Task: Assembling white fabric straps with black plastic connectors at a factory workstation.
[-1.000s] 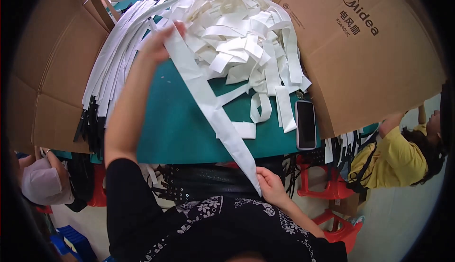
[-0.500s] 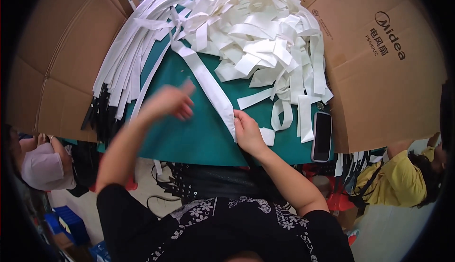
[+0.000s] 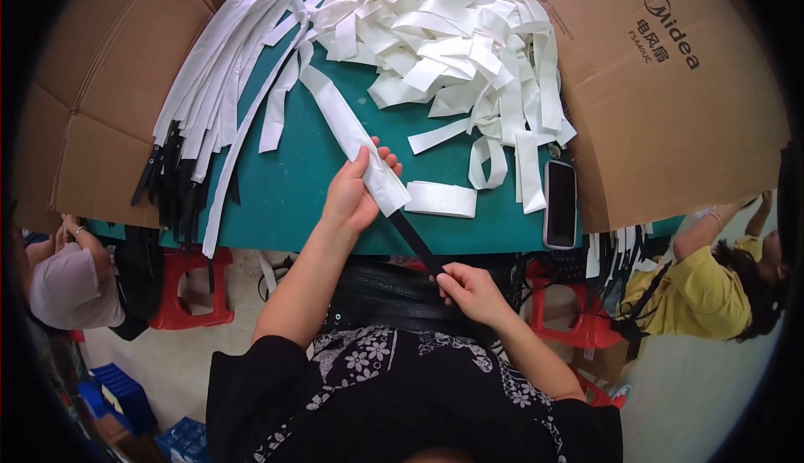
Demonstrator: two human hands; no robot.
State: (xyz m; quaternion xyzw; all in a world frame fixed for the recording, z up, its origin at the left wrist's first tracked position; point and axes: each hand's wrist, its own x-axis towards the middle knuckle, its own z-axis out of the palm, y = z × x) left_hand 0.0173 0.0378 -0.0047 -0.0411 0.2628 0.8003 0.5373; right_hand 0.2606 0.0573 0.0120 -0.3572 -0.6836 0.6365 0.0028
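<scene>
A long white fabric sleeve (image 3: 339,115) runs slantwise over the green table, with a black strap (image 3: 412,238) coming out of its near end. My left hand (image 3: 353,193) grips the sleeve near that end, thumb on top and fingers beneath. Lower down and to the right, my right hand (image 3: 471,289) pinches the strap just off the table's front edge. How far the strap reaches inside the sleeve is hidden. A heap of loose white strips (image 3: 427,36) lies beyond my hands. To the left are several white-covered straps (image 3: 197,103) whose black ends show eyelets.
Cardboard walls (image 3: 109,86) stand along the left side, and a cardboard box (image 3: 636,119) stands on the right. A phone (image 3: 559,205) lies at the table's right edge, with a folded white strip (image 3: 440,200) left of it. Red stools (image 3: 194,291) and seated people flank the table.
My left hand has come in from the left and closed on the sleeve. My right hand has moved from the sleeve's end down to the black strap, now exposed.
</scene>
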